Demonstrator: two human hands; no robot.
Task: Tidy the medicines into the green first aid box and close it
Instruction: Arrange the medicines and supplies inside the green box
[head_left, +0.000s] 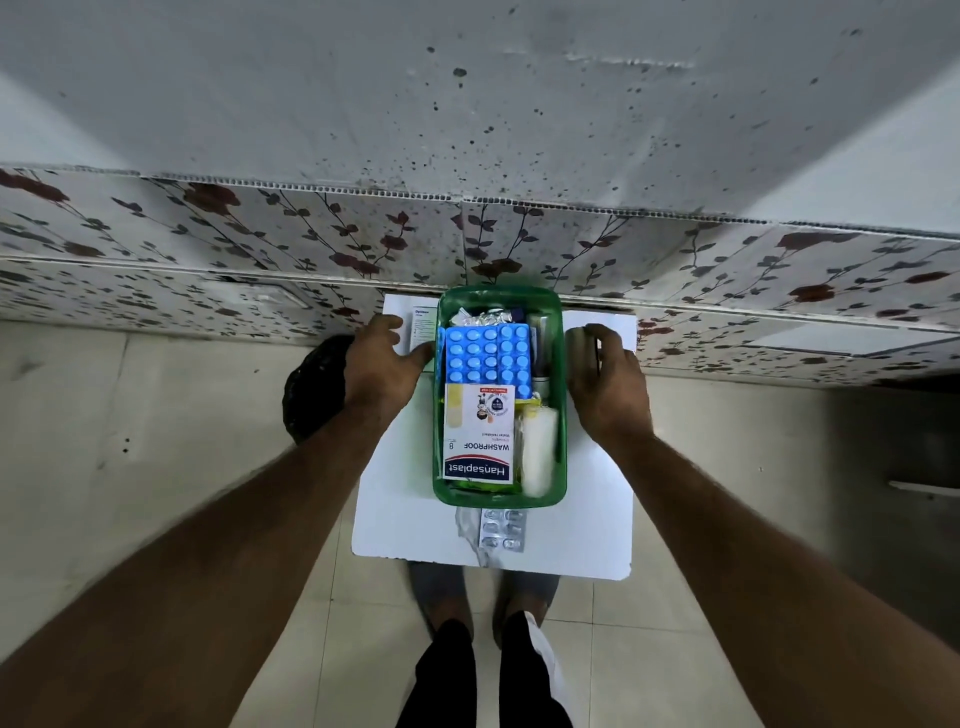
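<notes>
The green first aid box (560, 332) stands open on a white board (592, 514), packed with a blue blister sheet (485, 358), a Hansaplast plaster packet (480, 441), a white roll (540, 452) and several foil strips. My left hand (384, 364) is spread just left of the box, its fingertips near the box wall and over a white leaflet (422, 325). My right hand (608, 384) hovers just right of the box with fingers curled and nothing in it. A silver blister strip (503, 529) lies on the board in front of the box. No lid is visible.
A dark round object (311, 389) sits left of the board behind my left wrist. A flower-patterned ledge (260, 249) and spotted grey wall rise behind the box. My feet (488, 623) stand on the tiled floor below.
</notes>
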